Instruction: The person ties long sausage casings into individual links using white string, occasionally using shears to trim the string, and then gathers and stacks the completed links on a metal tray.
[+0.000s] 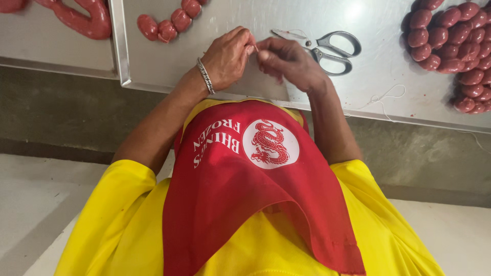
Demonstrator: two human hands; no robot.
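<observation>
- Both hands met over the steel tray, fingertips nearly touching. The left hand, which wore a bracelet, and the right hand each pinched the same short bit of thread.
- The fingers of both hands were drawn in narrow. Thumb and forefinger were closed on the thread and the other fingers were curled under.
- The thread sat between the two pinches, just above the tray's near half. It was too thin to tell whether it was knotted, looped or only pulled taut.
- Judged from this, the step in hand was fine work on the thread itself, with no sausage held. The next move would call for a steady pinch and a small, even pull, so the thread did not slip.
- Scissors lay shut on the tray, just beside the right hand and within easy reach.
- A thin pin-like piece lay near the scissors. What it was could not be told.
- A short string of links lay beyond the left hand, apart from it.
- A pile of links sat far to the right, and a thick sausage lay on the neighbouring tray to the left.
- A loose thread trailed over the tray's near edge at the right and could snag a sleeve or wrist.
- Nothing lay between the hands and the scissors.
- A red apron hung below.
</observation>
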